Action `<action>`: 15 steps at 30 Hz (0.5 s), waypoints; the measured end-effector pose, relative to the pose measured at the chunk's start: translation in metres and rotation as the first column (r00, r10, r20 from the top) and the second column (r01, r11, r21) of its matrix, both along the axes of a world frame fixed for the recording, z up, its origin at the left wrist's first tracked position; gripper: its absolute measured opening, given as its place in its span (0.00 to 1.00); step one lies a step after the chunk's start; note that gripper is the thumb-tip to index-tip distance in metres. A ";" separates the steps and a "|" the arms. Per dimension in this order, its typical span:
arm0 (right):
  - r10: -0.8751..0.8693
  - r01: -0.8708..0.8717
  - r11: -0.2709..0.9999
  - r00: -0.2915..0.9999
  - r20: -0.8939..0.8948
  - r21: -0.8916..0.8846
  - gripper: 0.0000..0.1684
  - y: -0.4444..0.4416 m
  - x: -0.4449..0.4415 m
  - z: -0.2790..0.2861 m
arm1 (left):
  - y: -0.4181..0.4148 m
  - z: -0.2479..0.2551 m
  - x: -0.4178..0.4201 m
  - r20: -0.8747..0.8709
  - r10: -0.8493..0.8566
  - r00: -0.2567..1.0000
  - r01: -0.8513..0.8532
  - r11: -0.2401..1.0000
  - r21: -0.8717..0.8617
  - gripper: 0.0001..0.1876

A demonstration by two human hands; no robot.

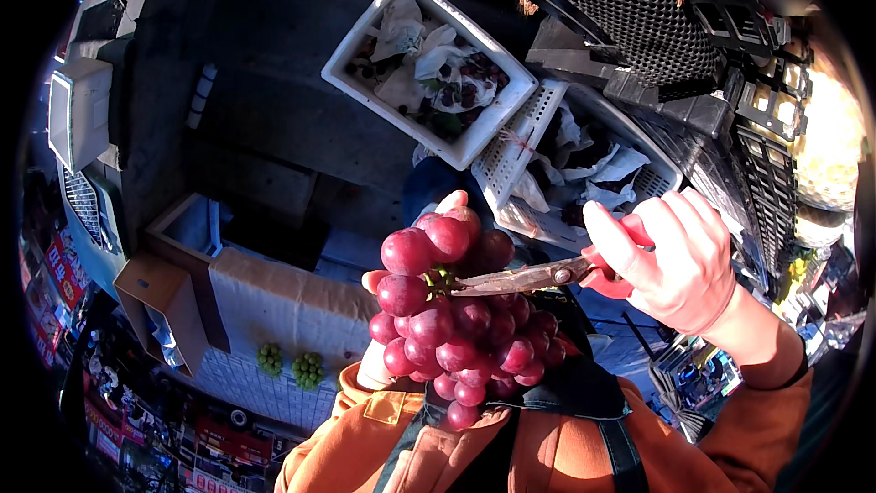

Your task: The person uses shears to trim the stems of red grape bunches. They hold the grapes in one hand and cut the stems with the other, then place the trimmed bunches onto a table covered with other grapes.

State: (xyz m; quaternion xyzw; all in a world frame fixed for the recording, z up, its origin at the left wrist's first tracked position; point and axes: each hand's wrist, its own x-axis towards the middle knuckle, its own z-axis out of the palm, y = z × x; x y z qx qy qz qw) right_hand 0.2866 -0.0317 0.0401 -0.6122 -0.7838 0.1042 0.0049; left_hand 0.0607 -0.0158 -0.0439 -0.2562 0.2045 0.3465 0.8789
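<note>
A bunch of red grapes (472,329) hangs in front of my chest. Behind and under it my left hand (375,279) supports the bunch; only some fingertips and part of the wrist show, the rest is hidden by the grapes. My right hand (667,263) grips red-handled scissors (523,276), their worn, stained metal blades pointing left into the stems at the upper middle of the bunch. The blades look closed or nearly so. Beyond my hands, a white foam box (428,130) holds grapes and crumpled white paper.
Beside the foam box, a white perforated plastic basket (517,144) holds dark fruit and paper. Black plastic crates (766,198) and black mesh padding (616,7) stand at the right. At the left are a cardboard box (161,308) and two green grape bunches (308,370) on a cloth-edged stand.
</note>
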 end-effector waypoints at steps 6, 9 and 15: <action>0.044 -0.044 0.999 0.999 0.005 0.031 0.17 0.003 0.001 -0.008 | -0.003 0.011 0.012 -0.097 0.000 0.995 0.019 0.979 0.203 0.26; 0.076 -0.077 0.995 0.997 0.022 0.056 0.22 0.005 0.004 -0.011 | -0.002 0.000 0.011 -0.008 -0.030 1.000 0.030 0.957 0.289 0.27; 0.112 -0.128 0.984 0.986 0.127 0.126 0.20 0.004 0.008 -0.015 | -0.001 -0.004 0.010 0.017 -0.054 0.998 0.046 0.953 0.298 0.28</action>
